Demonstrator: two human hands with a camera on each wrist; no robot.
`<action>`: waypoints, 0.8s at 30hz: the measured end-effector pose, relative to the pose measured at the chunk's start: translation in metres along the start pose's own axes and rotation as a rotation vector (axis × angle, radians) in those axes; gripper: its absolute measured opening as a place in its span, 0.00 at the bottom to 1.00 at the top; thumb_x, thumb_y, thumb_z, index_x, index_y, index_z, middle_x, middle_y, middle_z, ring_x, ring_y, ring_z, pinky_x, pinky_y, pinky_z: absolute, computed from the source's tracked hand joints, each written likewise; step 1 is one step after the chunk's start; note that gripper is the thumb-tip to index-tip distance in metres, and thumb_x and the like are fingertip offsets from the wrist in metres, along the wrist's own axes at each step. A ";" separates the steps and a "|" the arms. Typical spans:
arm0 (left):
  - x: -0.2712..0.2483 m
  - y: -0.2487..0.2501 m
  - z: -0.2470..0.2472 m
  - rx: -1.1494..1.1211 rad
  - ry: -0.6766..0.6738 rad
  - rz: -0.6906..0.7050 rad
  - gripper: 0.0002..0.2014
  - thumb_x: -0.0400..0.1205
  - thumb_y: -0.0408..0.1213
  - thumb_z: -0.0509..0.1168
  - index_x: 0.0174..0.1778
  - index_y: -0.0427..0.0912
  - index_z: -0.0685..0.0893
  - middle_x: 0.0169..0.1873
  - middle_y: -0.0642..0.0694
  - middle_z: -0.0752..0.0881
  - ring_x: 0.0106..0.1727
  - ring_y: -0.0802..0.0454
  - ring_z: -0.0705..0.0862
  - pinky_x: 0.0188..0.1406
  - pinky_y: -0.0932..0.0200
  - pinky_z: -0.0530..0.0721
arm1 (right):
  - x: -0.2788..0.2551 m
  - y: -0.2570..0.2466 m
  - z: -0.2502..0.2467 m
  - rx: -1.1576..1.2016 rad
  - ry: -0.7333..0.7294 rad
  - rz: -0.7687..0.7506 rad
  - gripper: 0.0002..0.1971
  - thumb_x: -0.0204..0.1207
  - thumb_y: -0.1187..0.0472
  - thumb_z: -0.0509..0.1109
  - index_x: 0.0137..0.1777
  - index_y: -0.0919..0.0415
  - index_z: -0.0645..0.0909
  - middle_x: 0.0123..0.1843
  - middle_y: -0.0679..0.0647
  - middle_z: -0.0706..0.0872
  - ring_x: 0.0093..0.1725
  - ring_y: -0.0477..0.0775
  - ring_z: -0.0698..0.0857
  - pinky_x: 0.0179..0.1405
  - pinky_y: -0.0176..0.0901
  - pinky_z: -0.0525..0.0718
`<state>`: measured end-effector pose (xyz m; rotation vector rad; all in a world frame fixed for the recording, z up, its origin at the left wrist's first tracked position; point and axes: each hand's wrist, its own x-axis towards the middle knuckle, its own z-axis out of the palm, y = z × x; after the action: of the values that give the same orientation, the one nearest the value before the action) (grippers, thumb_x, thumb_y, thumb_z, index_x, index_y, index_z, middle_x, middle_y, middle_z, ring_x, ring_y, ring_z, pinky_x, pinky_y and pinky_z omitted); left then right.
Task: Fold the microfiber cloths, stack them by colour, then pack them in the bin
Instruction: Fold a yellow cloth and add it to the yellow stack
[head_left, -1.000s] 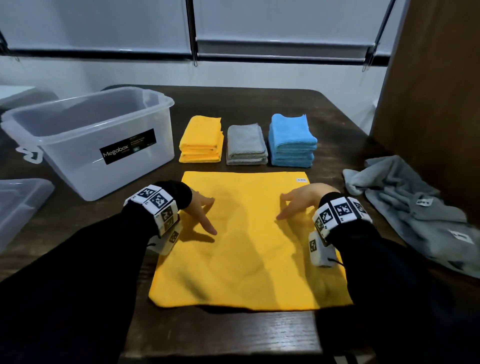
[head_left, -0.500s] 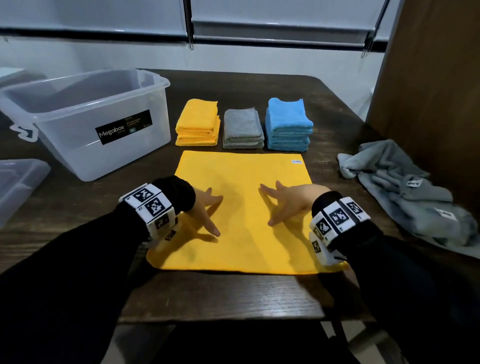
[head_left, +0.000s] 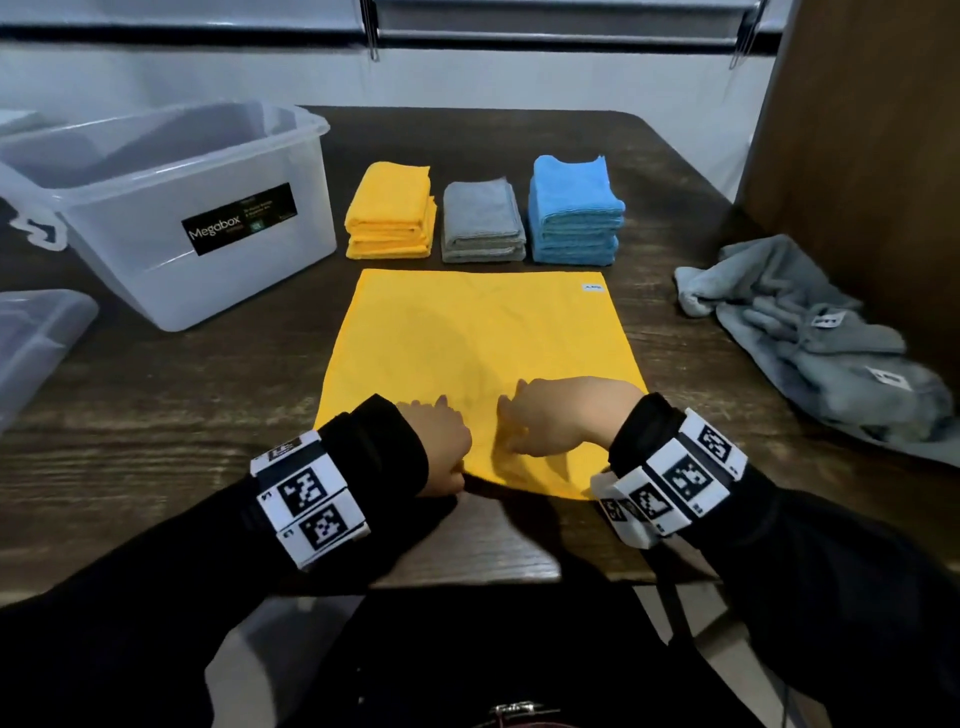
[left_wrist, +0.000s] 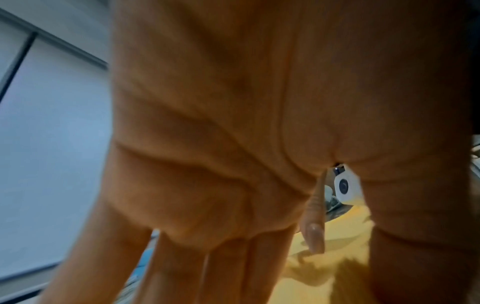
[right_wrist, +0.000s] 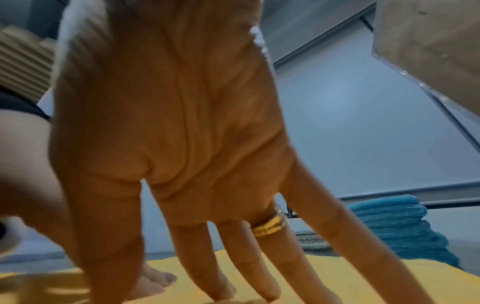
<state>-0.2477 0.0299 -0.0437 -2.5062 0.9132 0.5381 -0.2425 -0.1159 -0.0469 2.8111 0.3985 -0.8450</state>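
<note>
A yellow cloth (head_left: 478, 343) lies spread flat on the dark wooden table (head_left: 156, 426). Both hands rest on its near edge, close together. My left hand (head_left: 439, 426) has straight fingers (left_wrist: 228, 267) pointing down onto the yellow cloth (left_wrist: 324, 277). The fingers (right_wrist: 221, 267) of my right hand (head_left: 524, 415) are spread, with their tips pressing the yellow cloth (right_wrist: 363, 283). Behind the cloth stand folded stacks: yellow (head_left: 389, 218), grey (head_left: 483, 223) and blue (head_left: 574, 213). The clear plastic bin (head_left: 171, 208) sits at the back left, nothing visible inside.
A heap of unfolded grey cloths (head_left: 831, 353) lies at the right, beside a wooden panel (head_left: 857, 156). A clear lid (head_left: 36, 338) sits at the far left edge. The table's near edge runs just below my wrists.
Both hands have slid back along the yellow cloth to its near edge and drawn closer together. The cloth still lies flat.
</note>
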 end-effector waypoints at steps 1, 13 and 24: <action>0.000 -0.002 -0.001 0.004 0.062 0.016 0.21 0.84 0.48 0.56 0.65 0.36 0.77 0.63 0.36 0.78 0.59 0.39 0.81 0.48 0.52 0.79 | -0.002 0.001 0.001 0.006 -0.013 -0.009 0.29 0.82 0.45 0.61 0.78 0.60 0.69 0.77 0.60 0.73 0.59 0.60 0.82 0.30 0.42 0.74; 0.001 -0.054 -0.014 -0.146 0.487 -0.140 0.07 0.83 0.41 0.57 0.49 0.41 0.75 0.45 0.41 0.82 0.47 0.39 0.82 0.35 0.49 0.78 | -0.009 0.006 -0.009 0.299 -0.085 0.003 0.53 0.57 0.14 0.54 0.55 0.67 0.84 0.70 0.61 0.81 0.45 0.59 0.82 0.42 0.52 0.76; 0.016 -0.115 0.003 -0.365 0.437 -0.278 0.13 0.84 0.46 0.61 0.56 0.41 0.83 0.51 0.40 0.85 0.52 0.42 0.83 0.45 0.52 0.80 | -0.026 0.059 -0.006 0.126 0.092 0.086 0.07 0.81 0.60 0.63 0.53 0.59 0.82 0.47 0.55 0.81 0.48 0.61 0.82 0.39 0.47 0.77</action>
<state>-0.1596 0.1035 -0.0248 -3.0925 0.6279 0.0651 -0.2425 -0.1759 -0.0222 2.9673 0.2423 -0.7497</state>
